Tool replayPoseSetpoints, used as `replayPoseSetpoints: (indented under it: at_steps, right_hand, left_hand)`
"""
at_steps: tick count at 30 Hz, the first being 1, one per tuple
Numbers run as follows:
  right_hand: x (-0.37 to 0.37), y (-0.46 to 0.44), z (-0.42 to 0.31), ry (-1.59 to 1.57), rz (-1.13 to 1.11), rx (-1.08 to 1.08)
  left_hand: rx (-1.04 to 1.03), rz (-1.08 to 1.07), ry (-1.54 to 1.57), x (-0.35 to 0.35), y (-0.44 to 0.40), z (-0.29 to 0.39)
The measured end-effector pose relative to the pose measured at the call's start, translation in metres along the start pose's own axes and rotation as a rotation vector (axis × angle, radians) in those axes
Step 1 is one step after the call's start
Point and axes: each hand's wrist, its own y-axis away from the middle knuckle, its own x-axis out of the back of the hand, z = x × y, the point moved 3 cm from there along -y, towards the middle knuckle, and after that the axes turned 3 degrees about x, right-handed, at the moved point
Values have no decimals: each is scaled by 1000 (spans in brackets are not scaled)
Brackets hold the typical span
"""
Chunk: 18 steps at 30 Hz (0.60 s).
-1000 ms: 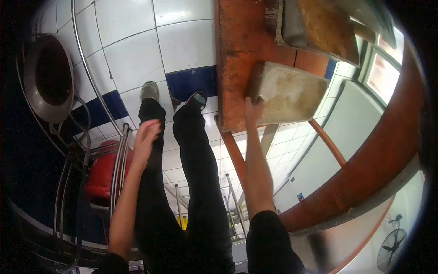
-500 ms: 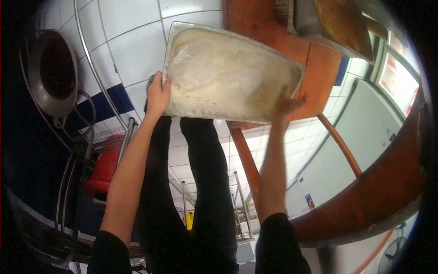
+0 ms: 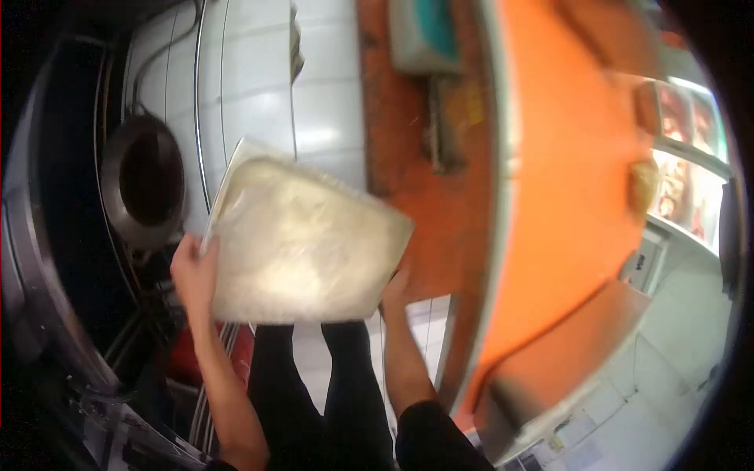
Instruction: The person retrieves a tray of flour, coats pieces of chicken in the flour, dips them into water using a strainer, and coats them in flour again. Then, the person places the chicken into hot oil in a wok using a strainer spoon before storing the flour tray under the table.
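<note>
A rectangular metal tray (image 3: 228,184) is held up in front of my legs, tilted, with pale flour-like powder (image 3: 302,228) spread across it. My left hand (image 3: 195,271) is closed on the tray's left edge, thumb on the near side. At the tray's lower right edge is my right hand (image 3: 395,289), its fingers mostly hidden behind the metal; it appears to support that side. Blur softens the powder's surface.
A dark wok (image 3: 145,180) stands on the left by a metal rail (image 3: 198,94). An orange counter (image 3: 573,173) runs along the right, with a reddish-brown lower shelf (image 3: 440,235) beneath it. A pale container with teal inside (image 3: 424,35) sits at the top.
The view has shifted, and the tray now appears lower and further left. My right hand has gone from a blurred position over the tray's right end to its lower right edge.
</note>
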Motion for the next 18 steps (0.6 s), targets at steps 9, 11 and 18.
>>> replayPoseSetpoints:
  at_steps: [9,11,18]
  right_hand:
    - [-32,157,40,-288,-210,-48]
    - [-62,223,1,-128,1,-93]
    - [-104,347,-102,15,135,-124]
  left_hand:
    - [-118,116,146,257,77,186]
    - [-160,154,96,296,90,218]
    - [-281,161,75,408,87,294]
